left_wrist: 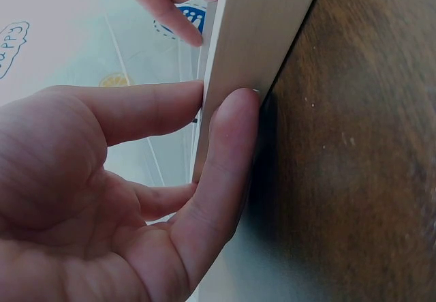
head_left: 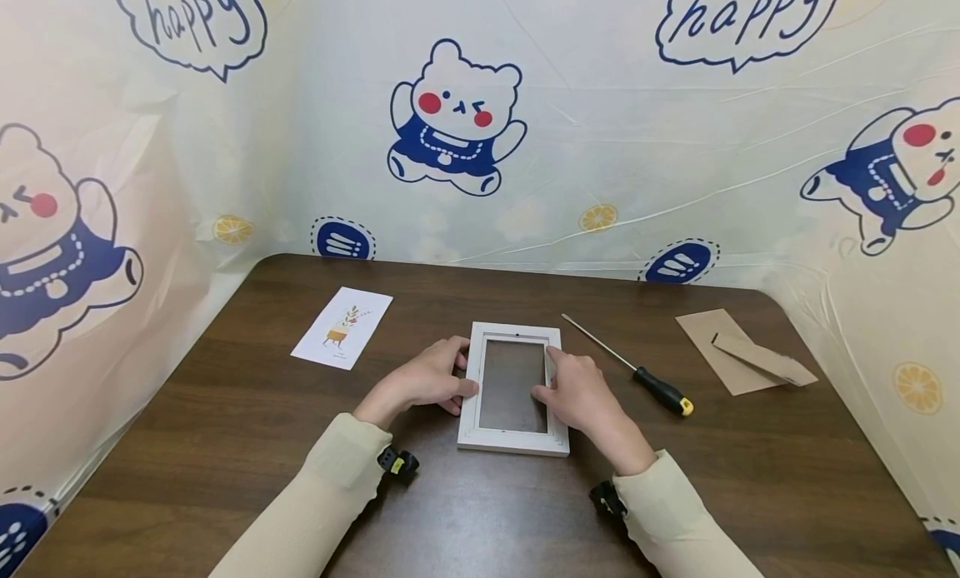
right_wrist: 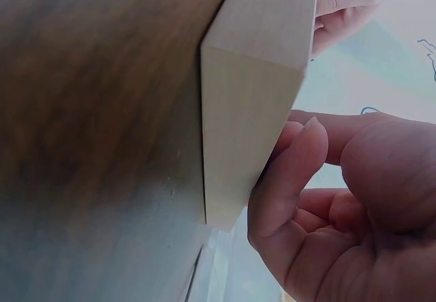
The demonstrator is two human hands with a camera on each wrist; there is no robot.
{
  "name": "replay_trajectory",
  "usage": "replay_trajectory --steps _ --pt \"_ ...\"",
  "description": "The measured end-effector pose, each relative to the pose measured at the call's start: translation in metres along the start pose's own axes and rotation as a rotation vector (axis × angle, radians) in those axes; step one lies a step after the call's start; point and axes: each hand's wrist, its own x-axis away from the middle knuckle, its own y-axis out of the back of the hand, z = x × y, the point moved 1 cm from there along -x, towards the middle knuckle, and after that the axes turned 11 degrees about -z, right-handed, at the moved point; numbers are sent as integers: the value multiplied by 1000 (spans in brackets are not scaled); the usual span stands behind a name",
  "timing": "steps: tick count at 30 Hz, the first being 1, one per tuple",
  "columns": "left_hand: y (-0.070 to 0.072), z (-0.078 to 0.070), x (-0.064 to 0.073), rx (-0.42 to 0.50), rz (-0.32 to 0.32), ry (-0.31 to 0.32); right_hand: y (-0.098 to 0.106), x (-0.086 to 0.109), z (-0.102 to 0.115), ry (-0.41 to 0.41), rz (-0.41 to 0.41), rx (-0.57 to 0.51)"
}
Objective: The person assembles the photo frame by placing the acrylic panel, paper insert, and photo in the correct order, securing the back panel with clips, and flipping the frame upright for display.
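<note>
A white picture frame (head_left: 513, 443) lies flat on the brown table, its opening framing a grey surface. My left hand (head_left: 427, 376) grips the frame's left side, the thumb on top of the bar and the fingers along the outer wall. In the left wrist view, one finger of my left hand (left_wrist: 170, 200) runs along the tall pale side of the frame (left_wrist: 262, 22). My right hand (head_left: 581, 388) holds the right bar, with its index fingertip near the upper inner corner and its thumb at the inner edge. The right wrist view shows curled fingers (right_wrist: 286, 179) at the frame's upper edge.
To the left lies a white card (head_left: 318, 338) printed with a plant in a pot. A screwdriver (head_left: 660, 390) with a black and yellow handle lies right of the frame. Farther right are a brown board (head_left: 712, 332) and a folded brown strip (head_left: 761, 357). A printed curtain (head_left: 555, 170) surrounds the table.
</note>
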Motion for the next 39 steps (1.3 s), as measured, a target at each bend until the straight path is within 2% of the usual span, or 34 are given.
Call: replay_trajectory --steps 6,14,28,39 --pt "1 0 0 -2 1 -4 1 -1 -2 12 9 -24" --pt "1 0 0 2 0 -1 9 -5 -11 -5 63 -162" --pt "1 -1 1 4 5 -1 22 -14 -28 -28 38 -199" --pt "0 -1 0 8 5 -1 20 -18 -40 -97 80 -249"
